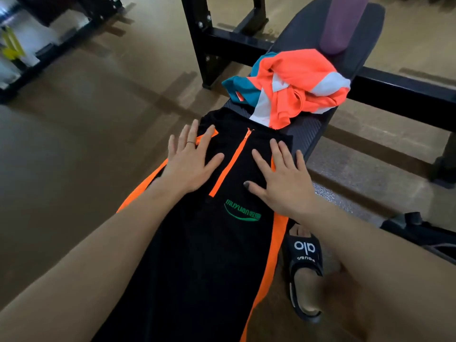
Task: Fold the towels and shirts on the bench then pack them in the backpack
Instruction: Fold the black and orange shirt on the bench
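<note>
Black shirt (212, 243) with orange zip and side stripes lies flat along bench (308, 129), centre of frame; lower end cut off by bottom edge. Left hand (190, 161) flat on shirt left of zip, fingers spread, gripping nothing. Right hand (281, 178) same, right of zip. Orange, teal and white shirt (296, 85) crumpled on bench, upper right. Purple roll (340, 25) beyond it, top cut off. Sandalled foot (306, 270) lower right.

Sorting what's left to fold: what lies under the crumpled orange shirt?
The orange shirt lies on a teal garment and the dark bench, its white edge near the black shirt. Anything further beneath is covered.
</note>
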The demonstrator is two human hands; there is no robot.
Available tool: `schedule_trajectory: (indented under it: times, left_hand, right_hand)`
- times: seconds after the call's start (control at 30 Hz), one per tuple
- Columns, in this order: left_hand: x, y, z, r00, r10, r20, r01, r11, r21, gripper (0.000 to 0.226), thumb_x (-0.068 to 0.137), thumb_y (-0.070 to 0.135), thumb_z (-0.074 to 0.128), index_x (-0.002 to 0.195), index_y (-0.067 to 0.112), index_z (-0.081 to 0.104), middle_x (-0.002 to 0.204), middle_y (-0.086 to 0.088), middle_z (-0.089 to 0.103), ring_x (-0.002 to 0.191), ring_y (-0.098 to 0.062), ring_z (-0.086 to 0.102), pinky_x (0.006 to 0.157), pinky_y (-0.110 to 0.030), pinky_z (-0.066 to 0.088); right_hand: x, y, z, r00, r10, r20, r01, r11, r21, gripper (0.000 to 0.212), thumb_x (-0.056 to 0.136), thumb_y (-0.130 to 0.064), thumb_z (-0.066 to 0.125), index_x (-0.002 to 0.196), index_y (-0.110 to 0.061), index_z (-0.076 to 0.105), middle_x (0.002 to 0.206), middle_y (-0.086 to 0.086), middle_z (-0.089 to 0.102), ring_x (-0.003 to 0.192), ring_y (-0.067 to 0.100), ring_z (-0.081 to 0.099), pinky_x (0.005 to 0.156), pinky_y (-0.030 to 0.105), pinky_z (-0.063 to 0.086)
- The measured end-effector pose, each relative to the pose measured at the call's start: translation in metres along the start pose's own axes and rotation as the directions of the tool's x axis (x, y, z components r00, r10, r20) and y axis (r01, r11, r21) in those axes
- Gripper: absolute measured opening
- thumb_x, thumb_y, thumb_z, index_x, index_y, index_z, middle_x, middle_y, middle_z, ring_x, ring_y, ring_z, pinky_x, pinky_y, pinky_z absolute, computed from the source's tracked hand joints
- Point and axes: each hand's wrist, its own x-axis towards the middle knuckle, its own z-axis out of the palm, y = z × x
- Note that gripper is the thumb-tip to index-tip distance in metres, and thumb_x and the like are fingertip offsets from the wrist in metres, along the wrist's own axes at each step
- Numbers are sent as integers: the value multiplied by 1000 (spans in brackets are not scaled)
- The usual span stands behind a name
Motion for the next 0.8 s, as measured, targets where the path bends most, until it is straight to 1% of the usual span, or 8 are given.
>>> schedule_trajectory:
  times: [0.07, 0.2, 0.3, 0.37, 0.5, 0.6, 0.7, 0.8]
  left_hand:
    - [-18, 19, 6, 997, 65, -28, -67, 996, -52, 71, 100, 67, 27, 161, 41, 0, 171, -2, -8, 157, -24, -8, 126, -52, -1]
    - [-33, 23, 20, 991, 111, 76, -114, 992, 45, 72, 99, 69, 22, 161, 40, -1, 171, -1, -10, 157, -21, -11, 126, -49, -4]
    - [-42, 29, 8, 995, 64, -74, -63, 998, 14, 70, 102, 63, 26, 162, 35, 5, 171, -6, -2, 157, -25, -5, 126, -51, -1]
    - [-66, 38, 2, 992, 54, -111, -59, 997, -44, 72, 101, 64, 27, 162, 34, 5, 171, -5, -2, 157, -25, -4, 126, -51, 0]
    - [-131, 59, 25, 993, 79, 87, -80, 997, 5, 78, 98, 70, 22, 162, 31, -1, 170, -3, -11, 157, -26, -10, 125, -53, -2]
    - [-148, 66, 43, 997, 57, 54, -60, 996, 58, 78, 99, 69, 21, 162, 29, 0, 170, -7, -10, 157, -28, -10, 125, -56, 1]
    - [-154, 81, 38, 997, 73, 20, -74, 996, 50, 80, 98, 70, 24, 162, 30, -1, 170, -6, -10, 156, -26, -12, 125, -56, -2]
    - [-176, 104, 44, 987, 149, 59, -151, 988, 37, 86, 95, 76, 25, 162, 32, -5, 170, -4, -13, 156, -25, -13, 125, -57, -1]
  right_hand:
    - [3, 2, 1, 1000, 2, -13, -2, 1000, -6, 81, 93, -75, 22, 160, -36, 0, 168, 12, -10, 154, 28, -11, 123, 55, -2]
    - [0, 3, -2, 1000, -15, 14, 15, 1000, 19, 80, 94, -75, 22, 160, -35, 0, 167, 12, -13, 154, 28, -13, 123, 55, -2]
    - [-7, 5, -10, 996, 34, -87, -23, 991, 131, 79, 97, -63, 41, 161, -29, 9, 167, 17, -2, 154, 34, -3, 122, 57, 12]
    - [-12, 8, -13, 975, 155, -161, -104, 952, 288, 80, 96, -49, 53, 160, -21, 15, 163, 22, 9, 151, 39, 8, 117, 59, 25]
    - [-26, 19, -12, 969, 238, -74, -163, 831, 532, 99, 91, -42, 66, 160, -13, 1, 162, 16, 14, 151, 32, 12, 119, 50, 27]
    - [-41, 18, -8, 955, 292, -48, -194, 739, 645, 106, 88, -36, 73, 160, -14, 0, 157, 17, 18, 145, 35, 26, 117, 42, 29]
    - [-51, 20, -2, 932, 345, 111, -308, 592, 745, 100, 86, -36, 76, 157, -9, 11, 154, 17, 34, 139, 33, 40, 110, 38, 35]
    - [-57, 29, -3, 913, 348, 215, -383, 546, 745, 89, 82, -46, 79, 147, -8, 32, 144, 13, 52, 130, 32, 52, 103, 39, 43]
